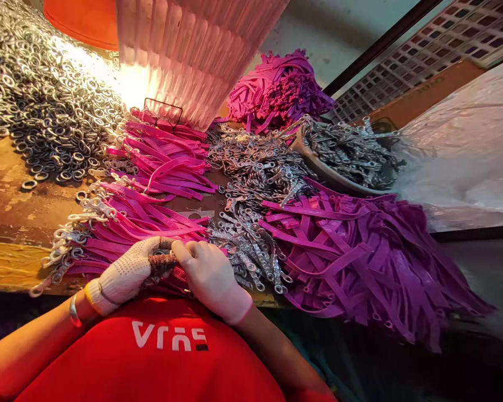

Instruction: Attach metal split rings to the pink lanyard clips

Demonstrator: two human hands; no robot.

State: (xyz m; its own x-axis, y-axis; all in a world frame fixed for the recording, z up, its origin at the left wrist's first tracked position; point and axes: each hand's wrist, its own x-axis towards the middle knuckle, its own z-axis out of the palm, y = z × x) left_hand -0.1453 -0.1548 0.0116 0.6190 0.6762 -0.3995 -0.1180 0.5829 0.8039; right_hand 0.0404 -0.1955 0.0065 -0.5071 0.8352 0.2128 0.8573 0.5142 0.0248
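Observation:
My left hand (129, 271), in a dotted white glove with brown fingertips, is closed close to my chest. My right hand (213, 274), in a plain white glove, meets it with thumb and fingers pinched together. Whatever is between the fingers is mostly hidden and too small to name. Just beyond and left of the hands lie pink straps (151, 215) with metal fittings (69, 245) at their left ends. Close to my right hand is a heap of metal chain-like fittings (251, 237). Purple straps (352, 251) are piled farther right, hanging over the table edge.
Loose metal rings (62, 111) cover the table's (12, 195) left back. A bowl (318, 167) of metal fittings stands at right, beside clear plastic sheeting (465, 151). Behind are another purple strap pile (280, 92), a ribbed translucent panel (184, 50) and an orange container (84, 22).

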